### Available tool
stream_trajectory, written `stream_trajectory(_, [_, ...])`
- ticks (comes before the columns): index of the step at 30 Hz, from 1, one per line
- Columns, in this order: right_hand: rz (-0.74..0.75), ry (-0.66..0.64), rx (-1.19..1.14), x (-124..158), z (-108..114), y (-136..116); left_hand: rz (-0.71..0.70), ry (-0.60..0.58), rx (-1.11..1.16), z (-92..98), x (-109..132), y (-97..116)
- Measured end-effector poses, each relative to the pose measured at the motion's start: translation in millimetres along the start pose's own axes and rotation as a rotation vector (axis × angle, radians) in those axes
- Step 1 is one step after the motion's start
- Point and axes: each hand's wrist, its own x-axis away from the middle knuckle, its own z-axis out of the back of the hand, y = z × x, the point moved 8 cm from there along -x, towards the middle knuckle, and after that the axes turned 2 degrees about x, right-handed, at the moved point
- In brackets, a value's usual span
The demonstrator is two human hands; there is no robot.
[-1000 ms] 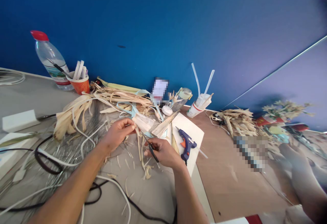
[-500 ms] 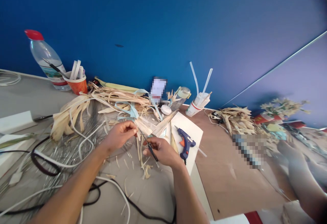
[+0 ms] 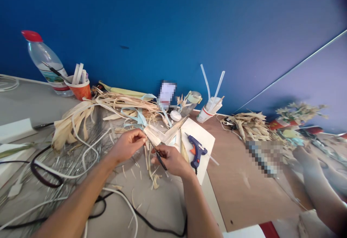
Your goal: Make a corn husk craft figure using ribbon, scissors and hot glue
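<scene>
My left hand [image 3: 128,145] is closed in a pinch above the middle of the table; whatever small piece sits between its fingertips is too fine to make out. Close beside it, my right hand [image 3: 172,158] grips a slim black tool [image 3: 161,160] whose thin tip points up and left toward the left fingertips. Pale dried corn husk pieces [image 3: 155,134] lie just beyond both hands. Below them are narrow husk scraps [image 3: 155,181]. To the right, a blue hot glue gun [image 3: 199,153] rests on a white sheet [image 3: 207,136].
White cable [image 3: 89,151] and black cable [image 3: 151,230] loop across the left side, over thin wires [image 3: 63,173]. At the back stand a bottle [image 3: 46,60], an orange cup [image 3: 81,90] and a cup with glue sticks [image 3: 204,115]. Another person's arm [image 3: 316,183] is at far right.
Both hands keep nearly the same pose and hold. The whole view has shifted very slightly; the objects on the table stay in place.
</scene>
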Motion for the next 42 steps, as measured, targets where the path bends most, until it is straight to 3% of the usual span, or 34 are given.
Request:
stream_trajectory(12, [-0.006, 0.016, 0.01, 0.6, 1.7, -1.6, 0.004, -0.017, 0.004, -0.8, 0.0, 0.0])
stream_trajectory(17, [-0.109, 0.297, -0.056, -1.5, 21.7, 13.5, 0.052, 0.047, 0.144, 4.3, -1.9, -4.8])
stream_trajectory(22, [-0.188, 0.532, 0.152, 5.3, 42.8, 17.4, 0.13, 0.167, 0.435, 11.8, -2.3, -17.7])
stream_trajectory(24, [-0.17, 0.552, 0.059, 5.2, 42.0, 15.9, 0.167, 0.181, 0.508, 9.6, -1.8, -22.2])
stream_trajectory(29, [-0.034, 0.539, -0.597, -2.7, 25.7, 13.2, 0.214, 0.133, 0.505, -4.3, 0.3, -27.6])
stream_trajectory(31, [-0.004, 0.549, -0.727, -5.0, 20.9, 13.1, 0.211, 0.115, 0.49, -9.3, 1.0, -28.7])
stream_trajectory(42, [-0.064, 0.523, -0.746, -6.1, 13.7, 16.2, 0.154, 0.081, 0.462, -16.1, 0.7, -31.6])
